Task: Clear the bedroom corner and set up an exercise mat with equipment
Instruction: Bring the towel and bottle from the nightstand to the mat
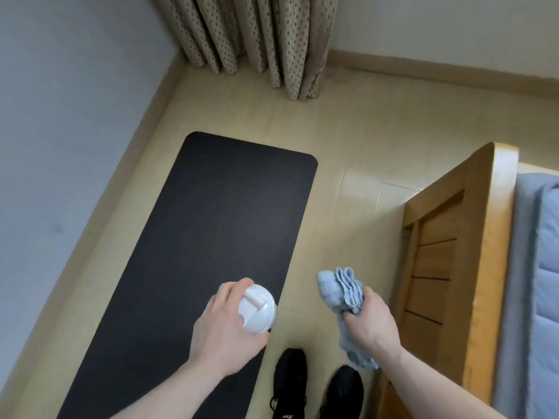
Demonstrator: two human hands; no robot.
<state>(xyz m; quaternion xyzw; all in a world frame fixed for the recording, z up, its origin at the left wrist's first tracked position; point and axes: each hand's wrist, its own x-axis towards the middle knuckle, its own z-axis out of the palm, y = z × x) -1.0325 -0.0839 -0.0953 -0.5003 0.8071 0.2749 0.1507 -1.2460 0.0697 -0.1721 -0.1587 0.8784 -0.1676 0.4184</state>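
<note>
Over the near right edge of the black mat (pixel 193 252), the left hand (pixel 220 331) clamps a white-lidded bottle (pixel 257 308) while the right hand (pixel 370 320), at three o'clock from it, grips a blue towel (pixel 338 290). Set down that close to the edge, the bottle could tip onto the floor (pixel 348 131), and the towel's loose tail at five o'clock might snag the bed frame (pixel 438 252).

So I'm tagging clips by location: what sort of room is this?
Most likely a bedroom corner: a wooden bed frame with a blue mattress on the right, curtains hanging to the tiled floor, and a black exercise mat laid out.
</note>
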